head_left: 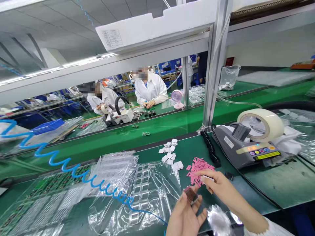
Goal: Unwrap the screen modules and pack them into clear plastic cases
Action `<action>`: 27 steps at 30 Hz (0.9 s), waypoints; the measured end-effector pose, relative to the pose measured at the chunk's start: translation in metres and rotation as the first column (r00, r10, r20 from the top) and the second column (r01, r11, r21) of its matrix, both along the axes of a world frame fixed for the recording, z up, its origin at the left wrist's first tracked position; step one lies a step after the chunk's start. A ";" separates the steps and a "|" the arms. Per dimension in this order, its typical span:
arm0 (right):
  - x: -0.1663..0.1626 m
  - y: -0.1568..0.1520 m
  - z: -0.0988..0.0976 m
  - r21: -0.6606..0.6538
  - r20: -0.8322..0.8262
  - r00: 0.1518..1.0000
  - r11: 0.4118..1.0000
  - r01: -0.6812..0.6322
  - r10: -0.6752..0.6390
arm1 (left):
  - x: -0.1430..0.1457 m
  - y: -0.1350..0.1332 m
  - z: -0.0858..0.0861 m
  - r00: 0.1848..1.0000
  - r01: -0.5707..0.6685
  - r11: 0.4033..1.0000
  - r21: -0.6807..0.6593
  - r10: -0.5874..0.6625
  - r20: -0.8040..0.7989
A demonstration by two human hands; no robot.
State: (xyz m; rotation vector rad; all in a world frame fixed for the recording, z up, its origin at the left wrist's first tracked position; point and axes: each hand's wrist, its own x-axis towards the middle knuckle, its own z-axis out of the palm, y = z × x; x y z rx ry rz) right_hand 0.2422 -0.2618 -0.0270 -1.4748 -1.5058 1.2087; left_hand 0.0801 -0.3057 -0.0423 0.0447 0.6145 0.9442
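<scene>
My left hand (185, 214) is low in the middle, fingers pinched round a small dark square part (191, 194) with a pinkish face. My right hand (216, 184) reaches in from the lower right and is closed on a small white strip (207, 178), held just above and right of the part. A heap of pink strips (197, 169) lies on the green mat right behind my right hand. Small white squares (170, 152) are scattered further back.
A grey tape dispenser (248, 149) with a big tape roll (262, 124) stands right. Clear plastic trays (144, 188) and bags lie left, crossed by a blue coiled hose (73, 168). A green conveyor (157, 129) runs behind; two people in white coats work beyond. An aluminium post (214, 68) stands centre-right.
</scene>
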 end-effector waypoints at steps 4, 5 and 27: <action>0.011 -0.018 0.001 -0.059 -0.112 0.981 0.987 0.153 -0.158 | 0.015 -0.001 -0.001 0.999 0.041 0.999 0.034 -0.041 -0.010; 0.013 -0.020 0.001 -0.067 -0.131 0.973 0.981 0.182 -0.190 | 0.018 -0.001 -0.001 0.999 0.049 0.998 0.043 -0.049 -0.002; 0.027 -0.040 0.006 0.038 -0.147 0.974 0.983 0.179 -0.172 | 0.030 -0.010 0.037 0.971 0.126 0.957 0.262 -0.173 0.165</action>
